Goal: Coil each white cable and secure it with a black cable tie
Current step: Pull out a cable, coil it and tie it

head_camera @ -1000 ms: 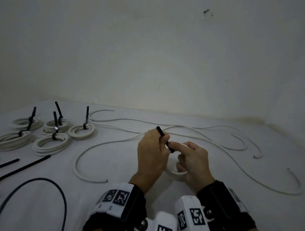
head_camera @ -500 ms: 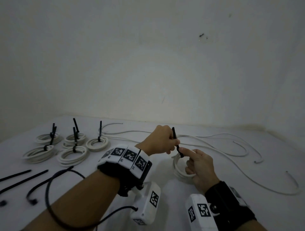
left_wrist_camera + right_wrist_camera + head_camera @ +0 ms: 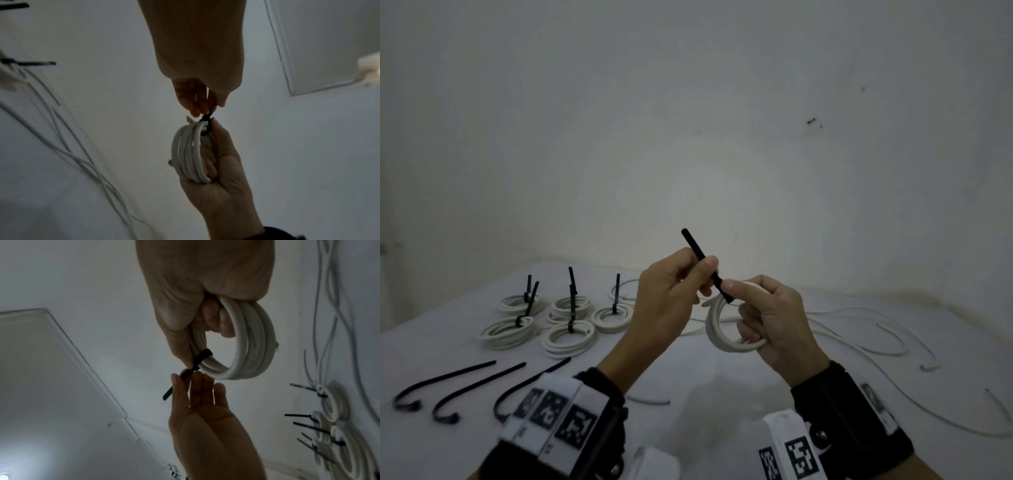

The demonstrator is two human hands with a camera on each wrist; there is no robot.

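My right hand (image 3: 740, 302) holds a coiled white cable (image 3: 717, 330) upright above the table, fingers curled through the ring and thumb pressed at the top. A black cable tie (image 3: 700, 255) wraps the coil's top, its loop (image 3: 202, 357) snug round the strands. My left hand (image 3: 703, 272) pinches the tie's tail between thumb and fingers, and the tail sticks up and to the left past it. In the left wrist view the tie (image 3: 208, 119) runs from the coil (image 3: 188, 151) into the left fingertips (image 3: 195, 110).
Several tied white coils (image 3: 568, 320) with upright black tails sit at the left of the white table (image 3: 688, 394). Three loose black ties (image 3: 450, 377) lie near the front left. Loose white cables (image 3: 859, 325) trail across the right side. A wall stands close behind.
Both hands have lifted the coil up off the table. The left hand has drawn the tie's tail further out, so more of it shows above the fingers.
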